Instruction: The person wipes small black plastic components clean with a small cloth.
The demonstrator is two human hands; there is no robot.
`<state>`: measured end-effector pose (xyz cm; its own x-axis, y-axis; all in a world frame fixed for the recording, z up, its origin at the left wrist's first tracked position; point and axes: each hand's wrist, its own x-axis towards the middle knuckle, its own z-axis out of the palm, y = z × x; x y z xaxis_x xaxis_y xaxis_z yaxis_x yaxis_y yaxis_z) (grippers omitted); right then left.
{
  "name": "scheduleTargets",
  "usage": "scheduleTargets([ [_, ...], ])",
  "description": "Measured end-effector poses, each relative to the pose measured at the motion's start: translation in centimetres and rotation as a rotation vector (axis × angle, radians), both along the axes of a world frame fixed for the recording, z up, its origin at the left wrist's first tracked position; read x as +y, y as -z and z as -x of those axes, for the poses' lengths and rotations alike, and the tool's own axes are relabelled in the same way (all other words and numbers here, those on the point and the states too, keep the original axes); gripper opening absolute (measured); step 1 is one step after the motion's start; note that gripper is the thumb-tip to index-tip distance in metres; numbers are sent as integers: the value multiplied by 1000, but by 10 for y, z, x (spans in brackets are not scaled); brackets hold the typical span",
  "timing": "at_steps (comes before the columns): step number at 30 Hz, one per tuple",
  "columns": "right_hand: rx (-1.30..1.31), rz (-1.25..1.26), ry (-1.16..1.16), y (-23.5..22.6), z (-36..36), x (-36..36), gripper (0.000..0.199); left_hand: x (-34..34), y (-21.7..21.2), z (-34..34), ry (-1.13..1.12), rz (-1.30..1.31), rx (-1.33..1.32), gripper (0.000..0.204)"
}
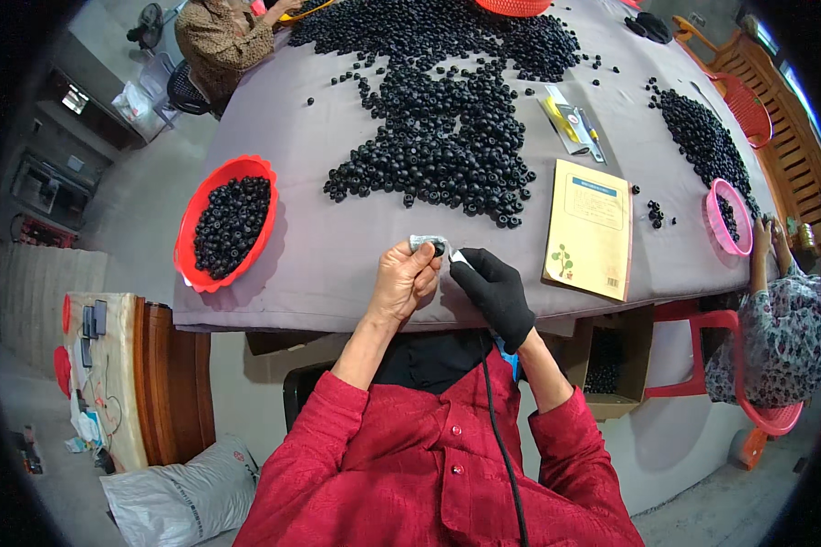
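Observation:
My left hand point(401, 281) is bare, with a whitish wrap on a fingertip. It pinches a small black round piece point(439, 248) just above the near edge of the table. Beside it, my right hand point(496, 294), in a black glove, is closed on a small white tool point(460, 260) whose end points at the piece. Most of that tool is hidden by the glove. Beyond my hands lies a broad pile of similar black pieces point(438, 164), several showing a hole. To the left, a red scalloped basket point(265, 166) holds more of them.
A yellow booklet point(588, 228) and a packaged yellow-handled cutter point(570, 123) lie to the right. Further right are another pile point(702, 137) and a pink basket point(746, 239). One person point(219, 46) sits at far left, another point(771, 337) at right. A cardboard box point(631, 365) stands below the table.

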<state>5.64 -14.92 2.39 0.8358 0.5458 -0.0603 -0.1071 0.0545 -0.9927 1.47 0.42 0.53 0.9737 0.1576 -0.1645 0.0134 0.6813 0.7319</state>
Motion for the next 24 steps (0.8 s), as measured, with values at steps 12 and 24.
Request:
scheduleTargets([
  [12,-53,44,-53,-5,0,0,25,-5,0,3,-2,-220,-23,7],
  [24,-119,38,-54,-1,4,2,31,5,2,6,66,122,-36,11],
])
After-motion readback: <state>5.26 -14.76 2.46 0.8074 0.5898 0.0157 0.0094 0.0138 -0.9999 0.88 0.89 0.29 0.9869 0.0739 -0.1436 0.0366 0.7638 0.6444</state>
